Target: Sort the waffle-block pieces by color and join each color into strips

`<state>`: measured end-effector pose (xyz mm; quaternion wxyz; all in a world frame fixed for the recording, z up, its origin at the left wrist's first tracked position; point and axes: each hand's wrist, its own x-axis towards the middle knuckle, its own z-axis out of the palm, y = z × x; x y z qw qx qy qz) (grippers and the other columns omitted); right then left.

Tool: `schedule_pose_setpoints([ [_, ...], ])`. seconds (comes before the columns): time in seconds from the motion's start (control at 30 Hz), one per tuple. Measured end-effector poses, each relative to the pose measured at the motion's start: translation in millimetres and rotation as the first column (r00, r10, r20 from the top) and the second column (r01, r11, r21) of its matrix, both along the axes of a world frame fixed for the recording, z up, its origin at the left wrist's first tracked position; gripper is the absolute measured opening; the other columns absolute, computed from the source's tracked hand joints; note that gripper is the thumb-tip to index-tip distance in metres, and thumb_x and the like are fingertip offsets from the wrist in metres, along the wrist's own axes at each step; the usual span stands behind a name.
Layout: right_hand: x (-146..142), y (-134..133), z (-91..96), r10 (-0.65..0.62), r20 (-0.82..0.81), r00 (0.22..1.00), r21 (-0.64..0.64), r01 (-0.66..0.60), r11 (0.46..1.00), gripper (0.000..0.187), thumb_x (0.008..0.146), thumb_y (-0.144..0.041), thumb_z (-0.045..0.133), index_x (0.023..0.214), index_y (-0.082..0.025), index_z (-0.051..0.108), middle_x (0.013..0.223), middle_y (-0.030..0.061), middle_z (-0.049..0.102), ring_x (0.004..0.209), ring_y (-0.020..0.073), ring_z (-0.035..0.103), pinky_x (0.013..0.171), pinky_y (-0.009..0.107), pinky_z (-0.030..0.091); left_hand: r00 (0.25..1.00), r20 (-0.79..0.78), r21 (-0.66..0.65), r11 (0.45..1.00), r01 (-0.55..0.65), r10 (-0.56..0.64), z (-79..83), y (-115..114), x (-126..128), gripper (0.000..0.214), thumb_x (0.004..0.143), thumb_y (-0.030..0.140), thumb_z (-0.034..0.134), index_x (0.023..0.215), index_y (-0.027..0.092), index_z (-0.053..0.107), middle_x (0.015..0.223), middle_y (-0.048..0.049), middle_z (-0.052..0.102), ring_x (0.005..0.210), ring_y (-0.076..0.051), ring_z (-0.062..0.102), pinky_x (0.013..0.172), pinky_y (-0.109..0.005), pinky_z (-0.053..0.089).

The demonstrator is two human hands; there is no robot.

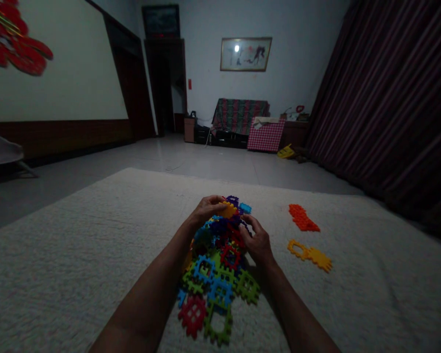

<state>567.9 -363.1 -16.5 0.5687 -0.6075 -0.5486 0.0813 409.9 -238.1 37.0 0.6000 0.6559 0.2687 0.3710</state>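
Note:
A heap of plastic interlocking tiles with notched edges lies on the pale mat between my arms. My left hand (207, 210) is at the far end of the heap, its fingers closed on a yellow tile (229, 211). Across from it, my right hand (257, 241) curls its thumb and fingers around the edge of a dark purple tile (247, 225), partly hidden by the fingers. Nearer to me lie a blue window tile (220, 290), a green frame tile (226, 327) and a red lattice tile (193, 314).
To the right of the heap, joined orange tiles (302, 218) and a joined yellow pair (319, 258) lie apart on the mat (95, 235). A grey chair (2, 149) stands at the left. A cloth-covered sofa (240, 115) and a dark curtain (385, 98) are farther off.

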Motion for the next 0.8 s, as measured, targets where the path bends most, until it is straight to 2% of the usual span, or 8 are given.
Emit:
schedule_pose_setpoints([
  [0.2, -5, 3, 1.8, 0.087, -0.22, 0.972, 0.0, -0.089, 0.996, 0.042, 0.079, -0.048, 0.062, 0.111, -0.021, 0.063, 0.107, 0.0078, 0.073, 0.097, 0.0235, 0.069, 0.091, 0.041, 0.055, 0.998, -0.042, -0.014, 0.998, 0.055, -0.055, -6.8, -9, 13, 0.029, 0.066, 0.033, 0.078, 0.087, 0.015, 0.071, 0.079, -0.0029, 0.07, 0.068, -0.011, 0.062, 0.065, -0.023, 0.049],
  [0.37, -6, 7, -2.0, 0.091, -0.347, 0.933, -0.023, -0.105, 0.994, 0.045, 0.075, -0.051, 0.065, 0.107, -0.02, 0.063, 0.098, 0.0068, 0.074, 0.089, 0.0225, 0.069, 0.083, 0.039, 0.057, 0.991, -0.072, -0.024, 0.994, 0.107, -0.109, -11.9, -12, 19, 0.031, 0.068, 0.034, 0.076, 0.09, 0.013, 0.072, 0.078, -0.0034, 0.07, 0.067, -0.011, 0.061, 0.063, -0.023, 0.047],
  [0.47, -1, 9, -0.2, 0.073, -0.376, 0.924, -0.037, -0.094, 0.995, 0.044, 0.072, -0.051, 0.065, 0.102, -0.02, 0.065, 0.094, 0.0059, 0.074, 0.084, 0.0219, 0.069, 0.078, 0.037, 0.058, 0.982, -0.162, 0.082, 0.991, 0.107, -0.093, -6.5, -7, 11, 0.029, 0.073, 0.034, 0.072, 0.094, 0.015, 0.075, 0.082, -0.0048, 0.072, 0.071, -0.013, 0.062, 0.066, -0.024, 0.048],
  [0.53, 8, 8, 3.4, 0.008, -0.373, 0.928, -0.048, -0.028, 0.998, 0.045, 0.07, -0.051, 0.063, 0.102, -0.019, 0.066, 0.095, 0.007, 0.074, 0.085, 0.0224, 0.069, 0.079, 0.038, 0.058, 0.963, -0.266, 0.212, 0.977, 0.019, 0.039, -2.6, 2, 0, 0.023, 0.077, 0.031, 0.068, 0.092, 0.016, 0.076, 0.081, -0.0045, 0.073, 0.071, -0.014, 0.063, 0.066, -0.024, 0.047],
  [0.6, 20, 4, 8.4, -0.096, -0.357, 0.929, -0.069, 0.076, 0.995, 0.045, 0.069, -0.049, 0.062, 0.101, -0.018, 0.068, 0.095, 0.0083, 0.074, 0.086, 0.0233, 0.068, 0.078, 0.038, 0.058, 0.879, -0.404, 0.362, 0.927, -0.102, 0.254, -1.5, 11, -12, 0.015, 0.076, 0.025, 0.065, 0.084, 0.018, 0.077, 0.072, -0.0029, 0.071, 0.069, -0.014, 0.062, 0.065, -0.023, 0.045],
  [0.67, 33, -3, 13.7, -0.198, -0.345, 0.917, -0.111, 0.17, 0.979, 0.041, 0.068, -0.046, 0.06, 0.096, -0.017, 0.07, 0.092, 0.0083, 0.073, 0.084, 0.0231, 0.067, 0.071, 0.036, 0.058, 0.721, -0.551, 0.48, 0.867, -0.138, 0.42, -3.9, 18, -22, 0.013, 0.074, 0.019, 0.064, 0.075, 0.019, 0.076, 0.064, -0.002, 0.069, 0.068, -0.014, 0.062, 0.063, -0.021, 0.043],
  [0.73, 46, -12, 18.0, -0.293, -0.373, 0.881, -0.196, 0.234, 0.952, 0.04, 0.069, -0.042, 0.056, 0.097, -0.017, 0.071, 0.09, 0.0074, 0.072, 0.074, 0.021, 0.066, 0.06, 0.032, 0.057, 0.568, -0.674, 0.517, 0.851, -0.095, 0.473, -8.6, 21, -27, 0.015, 0.074, 0.017, 0.061, 0.071, 0.019, 0.076, 0.061, -0.0029, 0.068, 0.069, -0.015, 0.063, 0.062, -0.021, 0.042],
  [0.8, 58, -20, 20.4, -0.37, -0.369, 0.853, -0.312, 0.261, 0.913, 0.042, 0.07, -0.038, 0.053, 0.102, -0.017, 0.071, 0.087, 0.0067, 0.071, 0.065, 0.019, 0.064, 0.052, 0.03, 0.054, 0.476, -0.747, 0.501, 0.864, -0.055, 0.464, -13.6, 21, -27, 0.015, 0.073, 0.017, 0.061, 0.071, 0.017, 0.076, 0.064, -0.005, 0.069, 0.071, -0.017, 0.065, 0.062, -0.021, 0.042],
])
